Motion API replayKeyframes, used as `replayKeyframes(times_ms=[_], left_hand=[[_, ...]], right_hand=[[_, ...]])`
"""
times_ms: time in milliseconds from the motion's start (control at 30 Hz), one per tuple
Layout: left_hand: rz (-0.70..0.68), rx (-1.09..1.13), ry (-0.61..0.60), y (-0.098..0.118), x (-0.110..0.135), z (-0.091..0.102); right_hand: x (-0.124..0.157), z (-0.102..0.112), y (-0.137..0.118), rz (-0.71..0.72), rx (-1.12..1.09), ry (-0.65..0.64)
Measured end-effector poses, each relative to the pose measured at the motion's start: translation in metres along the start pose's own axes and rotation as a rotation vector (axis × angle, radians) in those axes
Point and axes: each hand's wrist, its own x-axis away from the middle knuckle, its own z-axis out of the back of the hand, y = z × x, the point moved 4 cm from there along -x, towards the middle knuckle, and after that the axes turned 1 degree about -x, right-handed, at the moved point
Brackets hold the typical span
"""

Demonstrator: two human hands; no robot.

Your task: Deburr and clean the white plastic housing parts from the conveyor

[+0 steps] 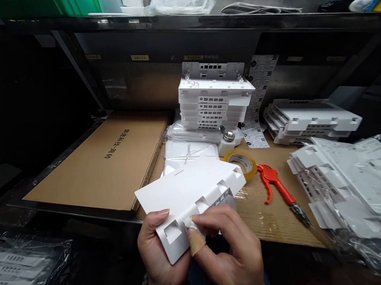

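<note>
A white plastic cover plate (188, 195) with notched edges is held in front of me, tilted. My left hand (159, 258), with a bead bracelet on the wrist, grips its near left corner. My right hand (230, 247) pinches the plate's near edge with thumb and forefinger; a tan bandage wraps the forefinger tip. A small white scrap sits between those fingertips, too small to name.
A stack of white plates (213, 100) stands at the back, another stack (311, 118) to the right. Bagged plates (364, 187) lie at right. A tape roll (241, 161), a red-handled tool (279, 186), flat cardboard (107, 163) and a bagged tray (12, 276) surround the work spot.
</note>
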Motion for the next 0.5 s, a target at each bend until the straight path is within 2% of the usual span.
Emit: replayKeyframes(times_ms=[167, 367, 500], left_hand=[[-0.016, -0.007, 0.015, -0.002, 0.001, 0.003], [-0.018, 0.06, 0.033, 0.001, 0.002, 0.003], [-0.018, 0.065, 0.017, 0.002, 0.002, 0.003]], right_hand=[[0.003, 0.0, 0.001, 0.02, 0.017, -0.009], [0.007, 0.016, 0.013, 0.003, 0.108, 0.146], [0.006, 0.021, 0.016, -0.026, 0.103, 0.133]])
